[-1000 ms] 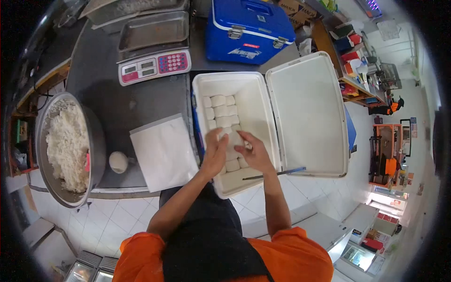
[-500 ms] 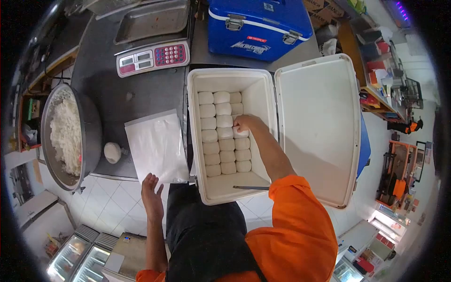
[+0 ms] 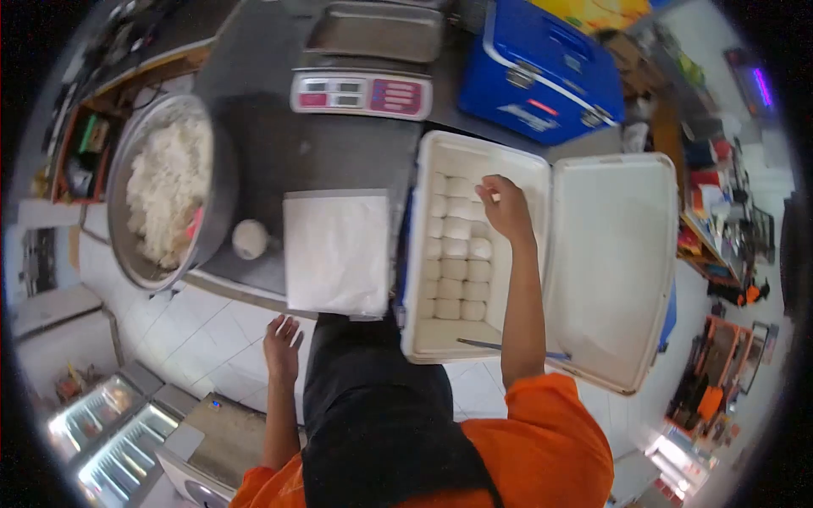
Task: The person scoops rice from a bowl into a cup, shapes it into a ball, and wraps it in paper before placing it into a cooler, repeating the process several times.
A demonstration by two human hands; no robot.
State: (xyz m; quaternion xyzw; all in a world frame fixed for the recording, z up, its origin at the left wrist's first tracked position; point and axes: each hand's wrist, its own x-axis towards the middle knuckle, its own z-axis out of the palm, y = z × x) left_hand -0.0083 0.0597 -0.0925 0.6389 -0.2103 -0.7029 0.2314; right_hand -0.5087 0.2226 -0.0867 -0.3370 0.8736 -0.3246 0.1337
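Hovering right hand [image 3: 509, 212], seemingly above blocks [image 3: 455, 248].

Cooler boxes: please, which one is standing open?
The nearer cooler, under the right hand: its lid is swung out to the right, showing white pieces in rows inside. The blue cooler beyond it is shut.

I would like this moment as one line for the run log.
right hand: over white pieces in box, grip unclear | left hand: open, near white sheets | lid: open
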